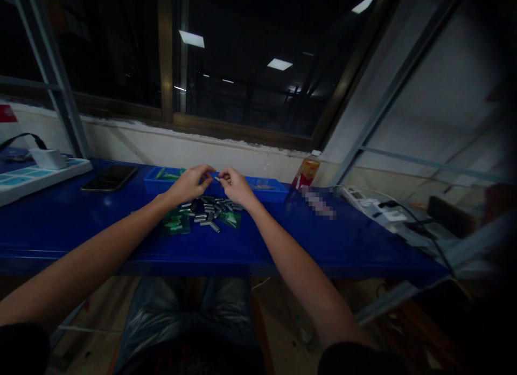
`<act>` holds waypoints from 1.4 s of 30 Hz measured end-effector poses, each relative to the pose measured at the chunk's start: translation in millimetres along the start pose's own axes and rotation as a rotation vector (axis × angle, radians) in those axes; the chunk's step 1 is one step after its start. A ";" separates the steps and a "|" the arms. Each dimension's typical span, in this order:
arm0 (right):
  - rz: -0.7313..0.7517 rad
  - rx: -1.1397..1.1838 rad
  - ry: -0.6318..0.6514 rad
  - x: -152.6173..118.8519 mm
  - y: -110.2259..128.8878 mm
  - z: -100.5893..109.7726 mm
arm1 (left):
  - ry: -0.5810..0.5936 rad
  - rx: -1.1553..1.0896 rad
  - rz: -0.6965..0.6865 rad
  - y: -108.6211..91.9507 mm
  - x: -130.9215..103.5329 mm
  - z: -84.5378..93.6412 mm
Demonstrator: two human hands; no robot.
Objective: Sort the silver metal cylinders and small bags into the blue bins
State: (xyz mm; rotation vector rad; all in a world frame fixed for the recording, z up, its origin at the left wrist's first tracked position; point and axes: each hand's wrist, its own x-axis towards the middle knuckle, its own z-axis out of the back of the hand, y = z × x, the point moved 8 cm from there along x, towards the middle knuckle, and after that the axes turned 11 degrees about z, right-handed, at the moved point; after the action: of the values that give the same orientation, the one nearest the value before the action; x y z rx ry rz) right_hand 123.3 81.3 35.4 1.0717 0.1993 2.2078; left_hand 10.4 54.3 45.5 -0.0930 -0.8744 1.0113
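Note:
Above a blue tray point(266, 194) my two hands are held close together. My right hand point(237, 187) pinches a small silvery metal piece point(217, 178) between thumb and fingertips, its end pointing left. Just across from it is my left hand point(191, 183), its fingers curled in towards the thumb; whatever they may hold is too small to make out. Below the hands lies a loose pile of short metal cylinders point(208, 210). Small clear bags with green pieces flank the pile, one bag point(176, 223) at left and another bag point(231, 219) at right. Green pieces point(165, 174) also lie in the tray's left end.
A phone point(110, 178) lies on the blue table point(323, 245) at left, beside a white power strip point(44, 175). A bottle point(307, 172) with orange contents stands right of the tray. Further right are cables and a white power strip point(374, 208). Behind is a window wall.

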 end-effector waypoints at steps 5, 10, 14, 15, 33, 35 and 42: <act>-0.089 0.247 0.009 0.3 -5.6 -12.2 | 0.048 0.060 -0.048 1.7 0.5 -11.2; -0.054 0.268 0.015 -0.9 7.1 -8.1 | 0.033 0.121 -0.057 2.8 2.2 -6.8; 0.089 0.087 0.029 -1.3 17.2 -0.8 | 0.027 0.140 -0.031 2.1 1.3 -4.4; 0.102 0.053 0.028 -1.3 17.9 0.5 | 0.034 0.135 -0.021 1.8 0.9 -4.7; 0.135 0.032 -0.042 -1.1 17.9 7.2 | -0.033 0.103 -0.004 -6.2 0.1 5.0; 0.136 -0.036 -0.041 0.1 13.3 9.3 | -0.031 0.124 -0.008 -4.8 0.7 3.0; -0.056 -0.379 -0.027 -2.6 -39.8 27.9 | 0.108 0.459 0.153 34.3 -1.0 -17.9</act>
State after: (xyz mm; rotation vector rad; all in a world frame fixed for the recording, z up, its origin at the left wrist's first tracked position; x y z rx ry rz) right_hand 165.2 106.2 35.9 0.8719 -0.1939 2.0709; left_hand -1.7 78.2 17.6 0.1759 -0.5258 1.3161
